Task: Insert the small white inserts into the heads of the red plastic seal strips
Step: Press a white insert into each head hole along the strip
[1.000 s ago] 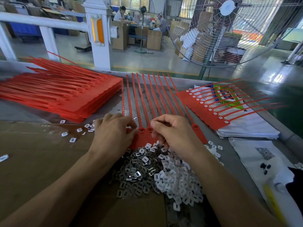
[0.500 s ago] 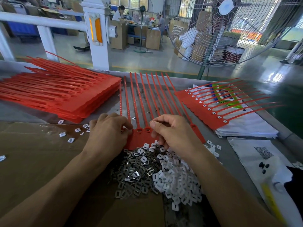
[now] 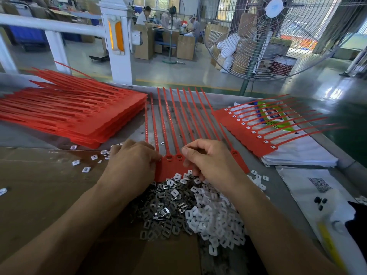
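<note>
I look down at my 2 hands working on a metal bench. A comb of red seal strips (image 3: 172,167) lies flat in front of me, its tails fanned away from me and its heads turned toward me, so the sockets sit within easy reach. My left hand (image 3: 131,163) rests on the comb's left end, fingers curled down onto the heads, which I judge pins the comb so it cannot slide while I press. My right hand (image 3: 208,161) sits over the right part of the comb with thumb and fingers curled together as if pinching; whether an insert is between them I cannot tell, since the fingers hide it. 2 heads between my hands show open sockets.

Just below the comb, touching its near edge, lies a heap of white inserts (image 3: 214,217) on the right and grey metal clips (image 3: 162,205) on the left, kept near so each pick is short. A stack of combs (image 3: 83,120) waits at far left. At right, 1 comb (image 3: 246,132) with white inserts in its heads rests on papers (image 3: 297,153), set apart as finished, I judge.
</note>
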Available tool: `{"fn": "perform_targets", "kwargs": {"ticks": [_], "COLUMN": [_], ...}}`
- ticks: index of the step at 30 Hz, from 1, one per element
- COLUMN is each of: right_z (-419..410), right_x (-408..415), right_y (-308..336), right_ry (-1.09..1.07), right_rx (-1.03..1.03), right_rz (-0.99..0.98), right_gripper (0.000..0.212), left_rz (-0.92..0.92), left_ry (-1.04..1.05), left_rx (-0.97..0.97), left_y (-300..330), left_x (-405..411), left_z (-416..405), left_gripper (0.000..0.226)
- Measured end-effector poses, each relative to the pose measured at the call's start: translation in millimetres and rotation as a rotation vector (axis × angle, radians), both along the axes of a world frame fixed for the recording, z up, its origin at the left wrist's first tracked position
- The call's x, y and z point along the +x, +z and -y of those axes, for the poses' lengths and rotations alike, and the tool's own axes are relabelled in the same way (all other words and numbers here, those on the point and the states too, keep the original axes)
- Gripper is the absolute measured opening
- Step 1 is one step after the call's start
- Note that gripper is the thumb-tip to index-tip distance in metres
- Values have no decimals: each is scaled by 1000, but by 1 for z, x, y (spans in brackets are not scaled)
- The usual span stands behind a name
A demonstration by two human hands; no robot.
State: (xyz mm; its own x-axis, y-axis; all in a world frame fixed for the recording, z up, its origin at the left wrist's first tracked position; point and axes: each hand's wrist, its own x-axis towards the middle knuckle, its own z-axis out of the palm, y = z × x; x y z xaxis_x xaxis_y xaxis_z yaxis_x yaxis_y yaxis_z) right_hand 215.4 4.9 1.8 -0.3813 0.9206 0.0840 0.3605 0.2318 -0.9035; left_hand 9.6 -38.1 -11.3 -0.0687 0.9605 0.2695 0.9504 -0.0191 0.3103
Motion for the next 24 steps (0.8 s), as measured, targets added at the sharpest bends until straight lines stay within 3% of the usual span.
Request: {"fn": "perform_targets", "kwargs": {"ticks": [9,18,24], "right_z": [-4,-11,-11], "right_x": [5,22,11], "right_y": [1,8,-1], "right_ry": [-23,82,116], "right_rx": [14,106,159], "right_rz": [3,300,336], "right_gripper": [13,5,3], "left_rz": [-183,-26,70], "left_ry": [-45,-33,-1], "left_rx": [-173,-96,-36], "left_y": [14,12,13], "left_x": [3,-2,-2], "left_z": [13,7,7], "left_gripper": [42,33,32]}}
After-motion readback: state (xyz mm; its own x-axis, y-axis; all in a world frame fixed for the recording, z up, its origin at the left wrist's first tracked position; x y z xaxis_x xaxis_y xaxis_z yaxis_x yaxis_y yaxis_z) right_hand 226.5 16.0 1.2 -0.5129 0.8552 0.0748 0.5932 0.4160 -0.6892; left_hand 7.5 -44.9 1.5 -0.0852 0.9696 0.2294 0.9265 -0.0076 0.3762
